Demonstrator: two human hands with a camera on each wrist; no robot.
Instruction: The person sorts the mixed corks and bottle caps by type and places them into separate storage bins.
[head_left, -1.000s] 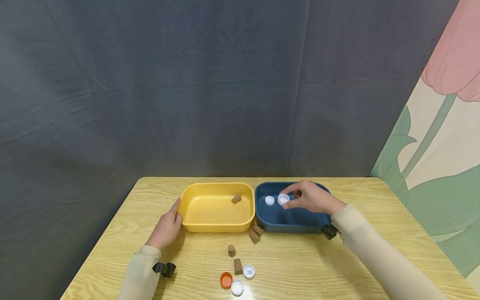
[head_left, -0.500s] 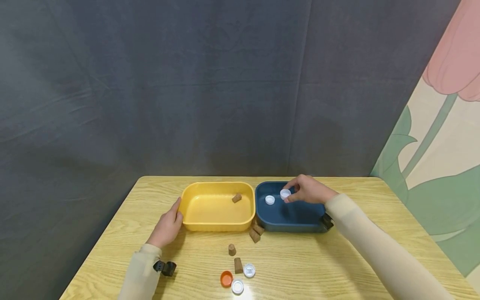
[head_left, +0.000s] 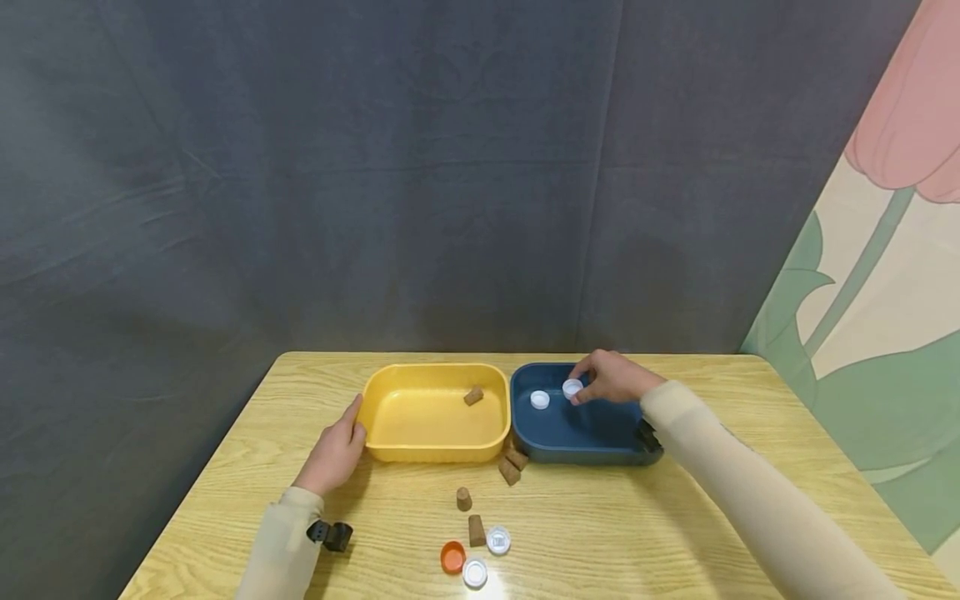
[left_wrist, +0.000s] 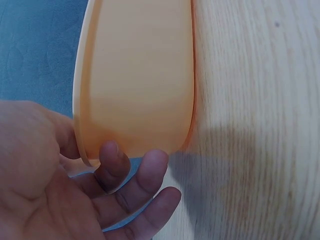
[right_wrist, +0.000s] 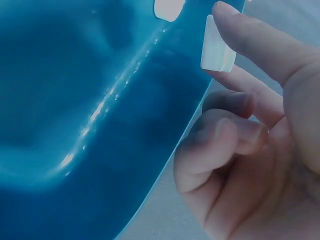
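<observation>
Cap (head_left: 572, 389) shifted slightly, pinched by right hand (head_left: 617, 377), left hand (head_left: 334, 457) seemingly gripping yellow tray (head_left: 431, 454)

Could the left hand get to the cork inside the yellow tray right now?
Probably yes: the left hand would have to let go of the yellow tray, but nothing covers the cork inside.

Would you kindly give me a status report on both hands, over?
Left hand gripping yellow tray. Right hand pinching white bottle cap above blue tray. Another white bottle cap lying inside; nothing visibly in the way.
</observation>
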